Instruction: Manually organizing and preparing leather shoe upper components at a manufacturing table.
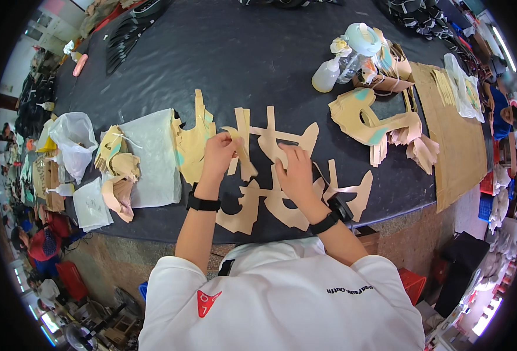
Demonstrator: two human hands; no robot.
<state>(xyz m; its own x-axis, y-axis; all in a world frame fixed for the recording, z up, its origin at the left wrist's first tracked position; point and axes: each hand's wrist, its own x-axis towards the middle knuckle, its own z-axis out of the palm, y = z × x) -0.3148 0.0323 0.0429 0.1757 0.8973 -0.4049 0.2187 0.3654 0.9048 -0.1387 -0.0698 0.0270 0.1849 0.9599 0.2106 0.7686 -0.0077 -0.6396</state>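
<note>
My left hand (218, 153) is closed round the top of a narrow tan cut strip (244, 159), pinched between thumb and fingers. My right hand (297, 174) has its fingers apart, with the fingertips at a flat tan cut-out piece (298, 139) that has pointed arms; it grips nothing. Below lie more such pieces, one by my left wrist (242, 212) and another right of my right hand (361, 196). Left of my left hand, a larger jagged-edged tan stack (193, 143) overlaps a white sheet (148, 161).
Dark cloth covers the table (223, 64). Far right stand a white squeeze bottle (325, 76), a clear jar (352, 61) and a small box (390, 82) of pieces. Curved tan stacks (352, 117) lie nearer, beside brown cardboard (454, 146). At left are a plastic bag (76, 137) and bundled pieces (118, 169).
</note>
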